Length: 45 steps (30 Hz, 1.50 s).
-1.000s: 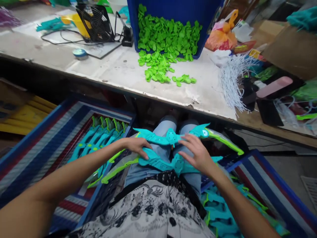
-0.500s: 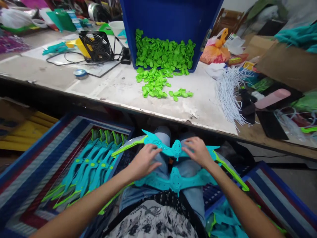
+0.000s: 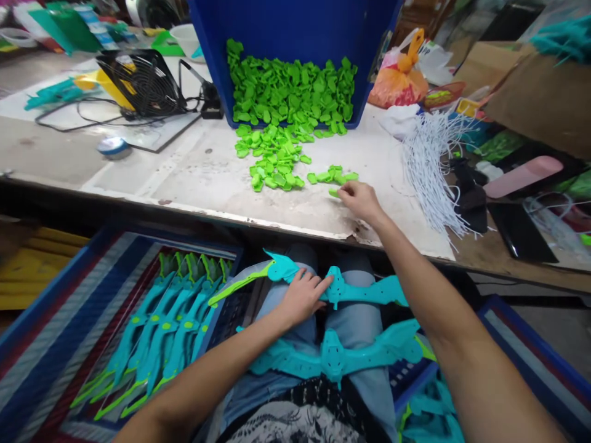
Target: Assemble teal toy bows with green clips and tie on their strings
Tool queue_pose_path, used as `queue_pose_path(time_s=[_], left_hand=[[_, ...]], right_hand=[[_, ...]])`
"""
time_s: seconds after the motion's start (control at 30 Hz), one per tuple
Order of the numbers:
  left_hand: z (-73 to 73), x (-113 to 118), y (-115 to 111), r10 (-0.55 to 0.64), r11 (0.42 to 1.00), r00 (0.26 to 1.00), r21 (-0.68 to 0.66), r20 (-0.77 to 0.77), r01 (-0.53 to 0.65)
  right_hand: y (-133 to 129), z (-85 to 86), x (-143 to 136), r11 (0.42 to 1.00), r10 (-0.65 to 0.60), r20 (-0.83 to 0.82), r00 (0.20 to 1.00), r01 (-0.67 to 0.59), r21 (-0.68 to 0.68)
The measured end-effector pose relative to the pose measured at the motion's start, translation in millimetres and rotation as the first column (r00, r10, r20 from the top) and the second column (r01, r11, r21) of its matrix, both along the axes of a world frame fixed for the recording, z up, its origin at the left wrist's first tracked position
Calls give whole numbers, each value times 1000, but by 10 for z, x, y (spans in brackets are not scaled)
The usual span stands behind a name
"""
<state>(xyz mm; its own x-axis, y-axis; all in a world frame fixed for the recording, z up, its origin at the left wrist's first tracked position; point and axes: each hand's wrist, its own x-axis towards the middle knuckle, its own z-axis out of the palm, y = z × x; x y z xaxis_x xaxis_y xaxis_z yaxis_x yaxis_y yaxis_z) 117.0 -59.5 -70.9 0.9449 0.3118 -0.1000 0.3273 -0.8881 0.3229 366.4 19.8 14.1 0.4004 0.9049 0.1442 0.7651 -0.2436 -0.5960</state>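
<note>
Two teal toy bows with lime-green limb tips lie across my lap. The far toy bow (image 3: 369, 292) is over my knees, and my left hand (image 3: 302, 298) grips it just left of its centre, fingers bent over the top. Nearer my body is the second toy bow (image 3: 300, 359), with neither hand on it. My right hand (image 3: 360, 201) reaches over the table edge and pinches a small green plastic piece (image 3: 333, 192) between thumb and fingertips. Beside it is a small cluster of green pieces (image 3: 333, 175), apart from the larger spill. My right forearm covers the far bow's right end.
A tilted blue bin (image 3: 295, 27) spills green pieces (image 3: 277, 154) onto the table (image 3: 207, 178). White cords (image 3: 427, 166) lie right; a black fan (image 3: 141, 83) and tape roll (image 3: 113, 147) left. Finished-looking bows (image 3: 161, 326) fill the left crate (image 3: 28, 381); teal parts (image 3: 431, 406) lie lower right.
My right hand has left the far bow, moved up to the table and taken a green piece. My left hand has slid right along the bow towards its centre.
</note>
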Motion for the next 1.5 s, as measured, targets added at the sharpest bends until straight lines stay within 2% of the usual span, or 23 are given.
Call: queue_pose_path(time_s=[0.07,0.13,0.23,0.3,0.33,0.4,0.43,0.5,0.57,0.63,0.7,0.77,0.83,0.9,1.0,1.1,1.13,1.17,1.2,1.27,1.37,1.43,1.5], left_hand=[[32,56,10,15,999,1000,-35,-19,-16],[69,121,14,33,998,999,-56,-39,-35],[143,203,30,24,994,998,-102,-60,-30],[192,247,63,35,982,998,-184,-52,-44],[211,271,88,65,968,997,-239,-44,-74],[227,329,157,142,923,989,-357,-43,-148],[224,365,198,161,897,985,-409,-58,-170],[194,443,285,148,857,983,-483,-106,-181],[146,518,368,101,824,985,-542,-142,-163],[97,577,436,66,787,988,-602,-136,-135],[60,618,489,32,727,993,-678,-116,-103],[40,641,531,15,630,994,-771,-106,-92],[31,651,566,24,508,994,-854,-111,-108],[21,656,590,50,439,988,-886,-144,-151],[-8,670,601,112,381,971,-894,-209,-236],[-48,694,581,159,206,959,-942,-234,-264],[-58,701,570,171,159,957,-952,-233,-260],[-65,707,559,182,136,957,-958,-228,-254],[-68,710,548,190,139,957,-959,-220,-248],[-62,714,522,194,201,961,-951,-198,-236],[-44,725,467,213,287,964,-932,-163,-221],[-43,737,424,245,289,959,-933,-143,-214],[-58,748,389,266,284,956,-937,-126,-203]], right_hand=[[-268,38,117,991,-126,-177,976,115,-68],[-510,65,178,967,-230,-218,948,197,-164],[-750,102,175,936,-234,-45,971,212,-281],[-824,129,167,943,-174,112,978,199,-267],[-841,139,176,965,-127,183,975,164,-203],[-846,138,232,998,53,281,958,-41,-46],[-838,124,276,982,181,305,935,-191,2],[-804,69,379,902,415,296,860,-432,-8],[-756,6,475,861,501,258,826,-506,-54],[-711,-31,536,868,493,250,833,-493,-68],[-706,-22,535,879,472,254,844,-473,-61],[-783,19,452,903,416,261,871,-430,-5],[-967,43,279,924,340,242,909,-370,91],[-1237,-10,46,914,357,189,915,-384,130],[-1648,-275,-283,865,493,141,859,-501,26],[-1877,-611,-466,876,482,170,860,-478,-63],[-1907,-696,-496,887,461,181,869,-456,-68],[-1922,-761,-517,896,443,188,876,-440,-62],[-1927,-805,-531,903,428,189,884,-427,-51],[-1924,-846,-551,919,392,163,905,-393,-26],[-1898,-854,-565,969,247,6,969,-247,7],[-1850,-858,-555,989,133,-161,978,-141,-46],[-1777,-870,-530,979,66,-274,960,-115,-168]])
